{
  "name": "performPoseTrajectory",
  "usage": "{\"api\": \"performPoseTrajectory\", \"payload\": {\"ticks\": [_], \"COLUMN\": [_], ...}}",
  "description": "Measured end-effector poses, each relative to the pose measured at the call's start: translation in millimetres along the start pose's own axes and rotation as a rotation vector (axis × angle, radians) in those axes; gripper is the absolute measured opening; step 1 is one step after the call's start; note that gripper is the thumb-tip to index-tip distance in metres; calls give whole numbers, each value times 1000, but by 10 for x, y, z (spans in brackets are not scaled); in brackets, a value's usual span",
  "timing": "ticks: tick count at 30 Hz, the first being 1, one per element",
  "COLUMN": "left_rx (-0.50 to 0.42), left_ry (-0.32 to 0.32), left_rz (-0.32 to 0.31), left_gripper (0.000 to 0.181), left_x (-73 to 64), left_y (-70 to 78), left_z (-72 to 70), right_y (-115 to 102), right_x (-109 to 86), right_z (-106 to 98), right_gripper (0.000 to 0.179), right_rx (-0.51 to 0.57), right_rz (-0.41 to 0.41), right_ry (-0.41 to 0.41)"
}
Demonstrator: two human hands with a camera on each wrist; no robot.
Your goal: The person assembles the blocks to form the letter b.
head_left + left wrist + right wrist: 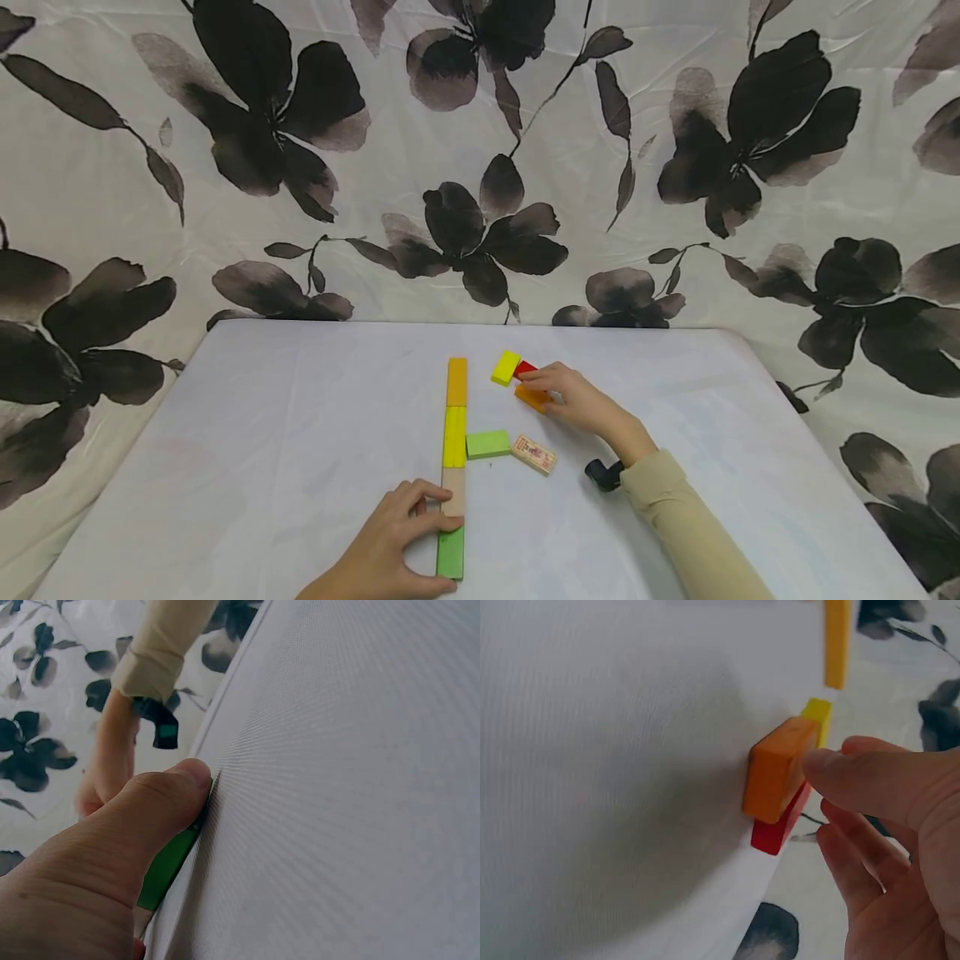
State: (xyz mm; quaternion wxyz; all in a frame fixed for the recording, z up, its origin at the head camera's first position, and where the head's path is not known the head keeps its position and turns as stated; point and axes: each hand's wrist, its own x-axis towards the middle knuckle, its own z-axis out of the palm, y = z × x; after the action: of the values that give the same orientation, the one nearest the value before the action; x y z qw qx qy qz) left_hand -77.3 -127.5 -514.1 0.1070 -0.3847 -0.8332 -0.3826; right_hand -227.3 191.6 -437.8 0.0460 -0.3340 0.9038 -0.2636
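Note:
My left hand (pixel 393 537) is at the near end of a row of blocks, its thumb and fingers gripping the green block (pixel 450 554). Its fingertips also reach the plain wood block (pixel 453 487). Farther along the row lie a yellow block (pixel 454 437) and an orange block (pixel 457 382). Up at the right, my right hand (pixel 573 400) hovers over loose blocks. Its thumb meets a second orange block (pixel 776 776), while the other fingers look relaxed. A red block (pixel 776 829) and a second yellow block (pixel 819 712) sit close to that orange block.
A light green block (pixel 488 444) lies crosswise against the row. Beside it is a wood block with printed red marks (pixel 534 455). A dark wrist strap (pixel 603 475) shows at the right sleeve. Behind the white table (pixel 300 417) hangs a flowered cloth (pixel 337 250).

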Motion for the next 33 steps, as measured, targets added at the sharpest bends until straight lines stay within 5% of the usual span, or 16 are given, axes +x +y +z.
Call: {"api": "performPoseTrajectory", "payload": {"ticks": [9,19,33], "left_rx": [13,24,35], "left_ry": [-3,39,9], "left_rz": [0,62,18], "left_gripper": [55,55,54], "left_x": [-2,21,-2], "left_y": [10,15,0], "left_z": [-3,-3,13], "right_y": [60,105,107], "right_x": [-19,-279,-856], "right_z": [52,49,73], "right_gripper": [38,38,36], "right_rx": [-163,-134,-161], "right_rz": [-134,-25,-42], "right_ry": [-46,-59,24]}}
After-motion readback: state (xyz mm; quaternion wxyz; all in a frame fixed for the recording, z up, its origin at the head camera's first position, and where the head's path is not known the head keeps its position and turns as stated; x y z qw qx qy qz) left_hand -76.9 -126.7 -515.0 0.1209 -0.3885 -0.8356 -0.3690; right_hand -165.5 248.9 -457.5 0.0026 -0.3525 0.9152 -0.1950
